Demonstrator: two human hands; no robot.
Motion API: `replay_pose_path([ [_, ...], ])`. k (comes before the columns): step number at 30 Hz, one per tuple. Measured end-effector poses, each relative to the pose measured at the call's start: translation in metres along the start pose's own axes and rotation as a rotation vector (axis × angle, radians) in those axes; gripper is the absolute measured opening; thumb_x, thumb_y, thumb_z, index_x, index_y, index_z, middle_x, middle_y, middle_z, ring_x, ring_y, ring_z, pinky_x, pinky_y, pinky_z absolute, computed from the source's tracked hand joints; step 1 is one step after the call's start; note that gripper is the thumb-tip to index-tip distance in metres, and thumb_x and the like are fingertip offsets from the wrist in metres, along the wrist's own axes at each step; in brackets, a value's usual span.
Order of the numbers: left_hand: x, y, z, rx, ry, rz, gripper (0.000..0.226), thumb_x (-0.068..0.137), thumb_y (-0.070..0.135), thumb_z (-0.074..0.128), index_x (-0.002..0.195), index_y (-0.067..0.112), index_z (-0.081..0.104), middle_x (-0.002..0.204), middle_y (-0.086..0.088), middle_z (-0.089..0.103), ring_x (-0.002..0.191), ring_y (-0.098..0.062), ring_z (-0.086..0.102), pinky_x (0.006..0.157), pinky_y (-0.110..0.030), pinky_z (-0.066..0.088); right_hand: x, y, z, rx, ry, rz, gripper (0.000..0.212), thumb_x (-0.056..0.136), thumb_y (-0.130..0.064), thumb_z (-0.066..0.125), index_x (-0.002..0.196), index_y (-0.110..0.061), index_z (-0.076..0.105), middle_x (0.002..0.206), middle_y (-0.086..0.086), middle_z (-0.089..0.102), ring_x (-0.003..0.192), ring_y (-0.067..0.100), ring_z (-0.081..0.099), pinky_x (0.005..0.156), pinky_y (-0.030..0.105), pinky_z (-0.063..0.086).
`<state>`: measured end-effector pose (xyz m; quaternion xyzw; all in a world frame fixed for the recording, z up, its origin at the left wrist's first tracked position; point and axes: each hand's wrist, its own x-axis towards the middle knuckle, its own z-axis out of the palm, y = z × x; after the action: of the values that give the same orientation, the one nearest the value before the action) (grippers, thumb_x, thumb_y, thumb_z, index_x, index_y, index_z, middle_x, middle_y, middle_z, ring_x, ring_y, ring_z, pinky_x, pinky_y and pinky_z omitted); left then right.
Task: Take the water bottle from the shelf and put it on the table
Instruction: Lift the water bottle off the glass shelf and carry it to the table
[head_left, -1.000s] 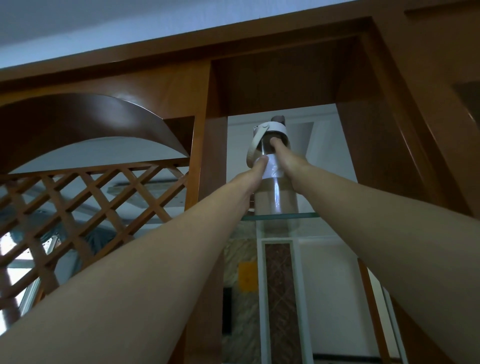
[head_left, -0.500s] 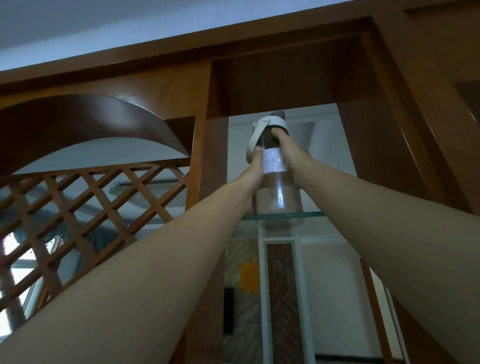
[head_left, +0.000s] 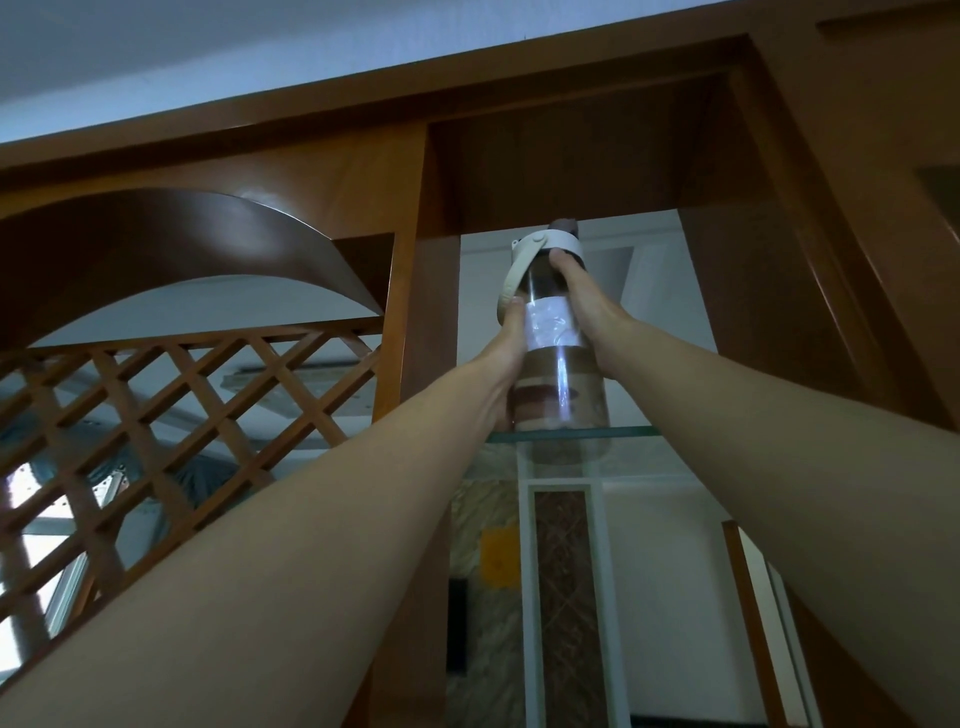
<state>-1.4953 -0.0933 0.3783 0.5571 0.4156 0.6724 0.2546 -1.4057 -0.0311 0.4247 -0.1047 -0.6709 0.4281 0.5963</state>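
Observation:
A clear water bottle (head_left: 555, 358) with a white lid, a white carry strap and a white label stands high up in a wooden shelf niche. Its base overlaps the front edge of the glass shelf (head_left: 631, 432). My left hand (head_left: 506, 358) presses against the bottle's left side, thumb up by the strap. My right hand (head_left: 587, 306) grips the right side, fingertips near the lid. Both arms reach up towards it. The table is out of sight.
The wooden shelf frame (head_left: 415, 312) surrounds the niche, its top board close above the bottle's lid. A wooden lattice panel (head_left: 156, 415) fills the opening to the left. Below the glass shelf a white wall and a dark vertical panel (head_left: 566, 597) show through.
The bottle has come forward, towards me, so its base now hangs over the glass shelf's front edge. Both hands have slid along its sides and closed more firmly on it.

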Motion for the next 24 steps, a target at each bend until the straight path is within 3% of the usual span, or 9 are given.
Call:
replay_pose_path([
  [9, 0.004, 0.002, 0.005, 0.025, 0.111, 0.050, 0.082, 0.094, 0.074, 0.023, 0.138, 0.013, 0.055, 0.128, -0.025, 0.064, 0.117, -0.038, 0.064, 0.105, -0.049, 0.049, -0.003, 0.002, 0.003, -0.102, 0.053, -0.040, 0.078, 0.079, -0.074, 0.055, 0.128, -0.014, 0.060, 0.113, 0.011, 0.073, 0.099, 0.029, 0.072, 0.096, 0.043, 0.055],
  [13, 0.001, 0.000, 0.006, 0.013, 0.132, 0.048, 0.083, 0.094, 0.075, 0.021, 0.132, 0.013, 0.060, 0.122, -0.024, 0.067, 0.112, -0.038, 0.066, 0.095, -0.046, 0.054, -0.004, 0.003, 0.007, -0.138, 0.111, -0.062, 0.079, 0.079, -0.076, 0.053, 0.126, -0.013, 0.061, 0.111, 0.011, 0.073, 0.097, 0.029, 0.071, 0.093, 0.041, 0.057],
  [17, -0.004, 0.000, 0.007, -0.011, 0.116, 0.046, 0.084, 0.094, 0.075, 0.019, 0.132, 0.013, 0.061, 0.123, -0.025, 0.067, 0.112, -0.038, 0.066, 0.097, -0.047, 0.053, -0.004, 0.002, 0.009, -0.139, 0.147, -0.067, 0.080, 0.078, -0.077, 0.055, 0.124, -0.012, 0.061, 0.107, 0.010, 0.072, 0.092, 0.028, 0.072, 0.086, 0.038, 0.058],
  [22, -0.010, 0.000, 0.007, -0.012, 0.104, 0.045, 0.083, 0.095, 0.075, 0.020, 0.132, 0.012, 0.061, 0.116, -0.023, 0.069, 0.104, -0.036, 0.067, 0.083, -0.043, 0.056, -0.006, 0.000, 0.010, -0.148, 0.180, -0.067, 0.081, 0.076, -0.078, 0.056, 0.123, -0.012, 0.061, 0.104, 0.009, 0.072, 0.087, 0.026, 0.071, 0.067, 0.032, 0.053],
  [24, -0.012, 0.000, 0.007, -0.011, 0.104, 0.047, 0.081, 0.094, 0.075, 0.020, 0.126, 0.013, 0.062, 0.105, -0.021, 0.070, 0.092, -0.034, 0.068, 0.074, -0.041, 0.057, -0.006, -0.001, 0.010, -0.152, 0.182, -0.070, 0.081, 0.076, -0.078, 0.055, 0.121, -0.011, 0.062, 0.102, 0.008, 0.072, 0.085, 0.025, 0.071, 0.063, 0.030, 0.050],
])
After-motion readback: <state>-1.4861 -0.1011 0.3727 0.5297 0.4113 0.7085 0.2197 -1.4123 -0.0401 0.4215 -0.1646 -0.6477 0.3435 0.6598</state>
